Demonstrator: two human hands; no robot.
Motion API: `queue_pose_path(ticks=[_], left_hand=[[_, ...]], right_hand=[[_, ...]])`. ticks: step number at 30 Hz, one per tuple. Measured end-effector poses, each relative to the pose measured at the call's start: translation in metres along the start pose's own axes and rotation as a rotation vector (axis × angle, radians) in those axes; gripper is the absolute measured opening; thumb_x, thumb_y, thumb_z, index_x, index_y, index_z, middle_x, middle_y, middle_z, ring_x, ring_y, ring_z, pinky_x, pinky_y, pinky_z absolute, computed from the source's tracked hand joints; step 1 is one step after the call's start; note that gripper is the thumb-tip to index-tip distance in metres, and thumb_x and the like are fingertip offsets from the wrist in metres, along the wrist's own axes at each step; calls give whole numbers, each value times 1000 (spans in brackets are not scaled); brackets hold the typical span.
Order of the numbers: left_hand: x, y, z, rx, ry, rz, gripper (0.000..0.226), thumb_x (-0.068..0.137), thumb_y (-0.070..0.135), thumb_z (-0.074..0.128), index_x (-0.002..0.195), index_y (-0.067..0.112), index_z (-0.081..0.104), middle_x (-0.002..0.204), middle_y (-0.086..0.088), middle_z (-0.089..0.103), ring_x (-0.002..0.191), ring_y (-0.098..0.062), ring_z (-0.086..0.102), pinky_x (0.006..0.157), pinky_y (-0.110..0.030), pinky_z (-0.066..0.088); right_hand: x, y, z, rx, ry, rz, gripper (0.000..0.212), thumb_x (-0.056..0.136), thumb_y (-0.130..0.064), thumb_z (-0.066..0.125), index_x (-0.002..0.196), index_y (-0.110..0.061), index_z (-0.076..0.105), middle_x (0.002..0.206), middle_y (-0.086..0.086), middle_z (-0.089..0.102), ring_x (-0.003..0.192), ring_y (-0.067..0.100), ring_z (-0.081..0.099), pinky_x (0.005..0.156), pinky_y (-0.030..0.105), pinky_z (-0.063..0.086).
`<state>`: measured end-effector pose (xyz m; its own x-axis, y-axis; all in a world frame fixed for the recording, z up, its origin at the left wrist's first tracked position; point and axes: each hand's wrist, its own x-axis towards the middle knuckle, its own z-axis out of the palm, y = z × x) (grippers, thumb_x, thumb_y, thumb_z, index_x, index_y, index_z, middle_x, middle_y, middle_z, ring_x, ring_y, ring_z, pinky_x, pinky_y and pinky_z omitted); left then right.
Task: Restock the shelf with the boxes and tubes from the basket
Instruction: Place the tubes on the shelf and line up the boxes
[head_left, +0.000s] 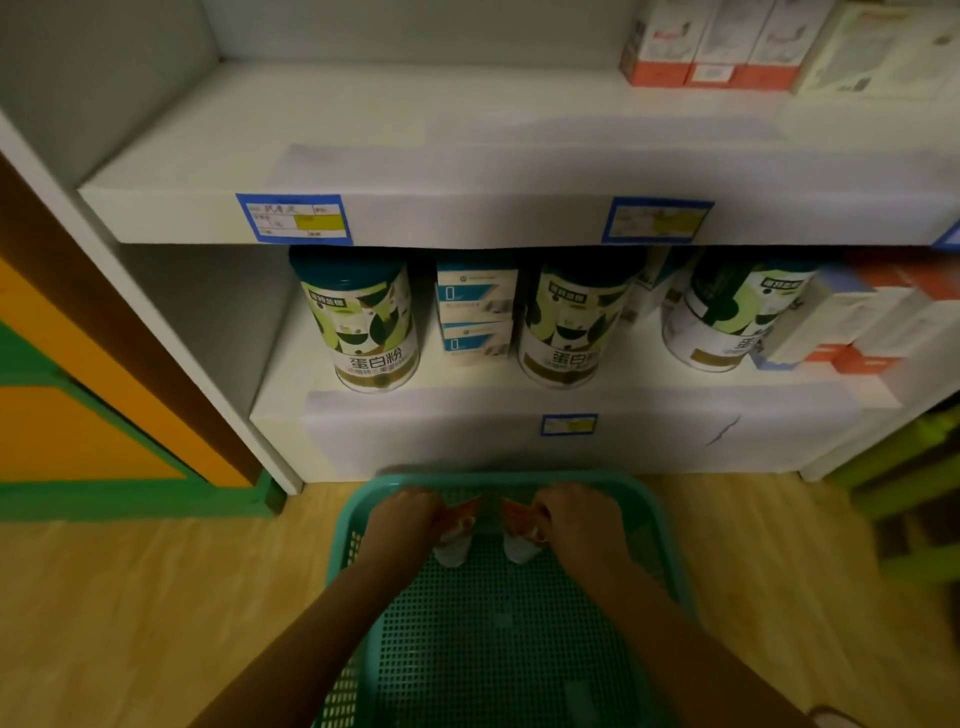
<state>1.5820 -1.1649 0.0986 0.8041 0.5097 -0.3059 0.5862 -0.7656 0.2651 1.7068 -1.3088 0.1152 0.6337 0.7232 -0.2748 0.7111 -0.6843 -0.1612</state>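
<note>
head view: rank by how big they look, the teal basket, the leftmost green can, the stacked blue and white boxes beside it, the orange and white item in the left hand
1. teal basket, nearest the camera
2. leftmost green can
3. stacked blue and white boxes
4. orange and white item in the left hand, partly hidden

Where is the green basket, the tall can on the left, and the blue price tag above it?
Teal-green plastic mesh basket (670, 525): head view, right rim.
Tall green-and-white round can (369, 332): head view, front label.
Blue-bordered paper price tag (294, 219): head view, tag's middle.
</note>
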Motion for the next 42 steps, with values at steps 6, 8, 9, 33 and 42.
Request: queue_pose_path(ticks=[6,8,9,33,42], left_hand=[[-4,7,-22,48,-19,10,40,88,47,50,60,19,56,60,4,45,63,-14,48,60,-25,31],[-8,12,-42,56,21,53,36,85,46,54,80,14,71,74,2,56,71,-17,52,56,-26,31],[-12,14,-55,43,40,72,34,85,44,55,87,15,73,79,2,59,75,-17,54,57,-22,32],[-164,181,-469,-65,558,595,13,77,31,69,78,21,77,69,13,72,78,4,65,57,-12,50],[-161,263,-544,-58,777,643,24,81,21,67,102,8,72,88,3,69,61,0,57,57,-5,45]], right_hand=[[-8,9,-21,35,-41,-35,27,89,-27,50,103,-15,68,107,6,67,85,18,56,62,25,34],[-13,16,-39,50,-24,-55,27,91,-30,48,102,-16,68,107,6,66,88,18,58,69,25,43],[-17,20,-49,59,-13,-66,26,92,-32,48,101,-17,67,107,5,66,92,19,60,75,26,45],[-172,48,-488,0,607,-193,16,82,-34,65,92,-26,75,87,-5,75,62,-2,56,64,15,45],[-194,65,-576,-8,722,-141,22,82,-24,67,102,-16,72,98,2,73,64,-3,53,59,7,36]])
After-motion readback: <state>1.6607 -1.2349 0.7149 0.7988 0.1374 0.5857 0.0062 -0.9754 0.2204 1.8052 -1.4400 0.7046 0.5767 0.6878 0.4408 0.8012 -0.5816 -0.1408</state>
